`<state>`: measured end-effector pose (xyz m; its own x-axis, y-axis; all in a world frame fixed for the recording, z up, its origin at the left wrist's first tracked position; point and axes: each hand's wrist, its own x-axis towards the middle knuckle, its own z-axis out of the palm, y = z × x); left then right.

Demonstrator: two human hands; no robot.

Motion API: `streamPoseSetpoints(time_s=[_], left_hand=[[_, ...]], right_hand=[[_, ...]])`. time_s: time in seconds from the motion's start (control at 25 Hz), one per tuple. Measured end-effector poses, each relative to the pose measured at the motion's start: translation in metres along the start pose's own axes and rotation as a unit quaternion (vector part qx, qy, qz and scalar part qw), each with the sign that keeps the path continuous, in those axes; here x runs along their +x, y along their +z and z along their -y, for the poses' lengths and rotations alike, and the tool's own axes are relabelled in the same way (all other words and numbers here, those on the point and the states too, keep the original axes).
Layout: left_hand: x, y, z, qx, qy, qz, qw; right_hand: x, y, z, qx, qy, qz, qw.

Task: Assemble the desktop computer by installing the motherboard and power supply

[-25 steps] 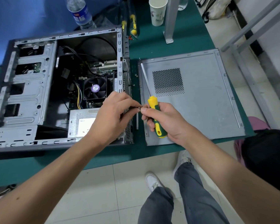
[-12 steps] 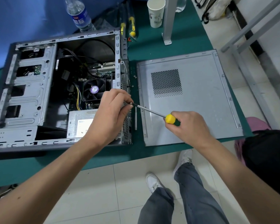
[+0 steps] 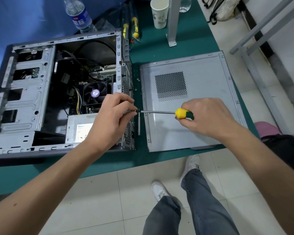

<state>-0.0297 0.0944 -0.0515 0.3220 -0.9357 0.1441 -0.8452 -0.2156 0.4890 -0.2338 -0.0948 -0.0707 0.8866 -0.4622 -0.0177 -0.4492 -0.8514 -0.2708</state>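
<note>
At the table's near edge, our right hand (image 3: 209, 118) grips the yellow-and-green screwdriver (image 3: 183, 113), its shaft lying level and pointing toward nine o'clock, while our left hand (image 3: 111, 118) pinches at the tip against the rear wall of the open computer case (image 3: 26, 102); whether a screw sits there we cannot tell. Inside the case, the power supply (image 3: 80, 128) lies in the near corner with the motherboard's CPU fan (image 3: 96, 94) just beyond. The removed side panel (image 3: 209, 78) lies at three o'clock of the case, a water bottle (image 3: 78, 15) and paper cup (image 3: 159, 13) standing farther off toward twelve.
</note>
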Motion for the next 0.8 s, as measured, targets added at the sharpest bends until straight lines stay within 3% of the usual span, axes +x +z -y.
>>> streamPoseSetpoints(time_s=[0.12, 0.24, 0.48, 0.64, 0.8], left_hand=[[0.001, 0.000, 0.001, 0.006, 0.001, 0.001, 1.000], [0.003, -0.007, -0.005, 0.013, -0.005, 0.024, 1.000], [0.018, -0.034, -0.008, 0.038, 0.018, 0.178, 0.983], [0.044, -0.051, -0.016, 0.033, -0.029, 0.381, 0.924], [0.065, -0.049, -0.027, 0.075, -0.068, 0.478, 0.873]], right_hand=[[-0.001, -0.013, -0.002, 0.089, -0.016, 0.043, 0.995], [-0.005, -0.018, -0.005, 0.235, 0.020, 0.115, 0.965], [-0.021, -0.017, -0.020, 0.521, 0.098, 0.105, 0.841], [-0.029, -0.008, -0.014, 0.593, 0.110, 0.083, 0.793], [-0.036, 0.000, -0.008, 0.625, 0.124, 0.056, 0.768]])
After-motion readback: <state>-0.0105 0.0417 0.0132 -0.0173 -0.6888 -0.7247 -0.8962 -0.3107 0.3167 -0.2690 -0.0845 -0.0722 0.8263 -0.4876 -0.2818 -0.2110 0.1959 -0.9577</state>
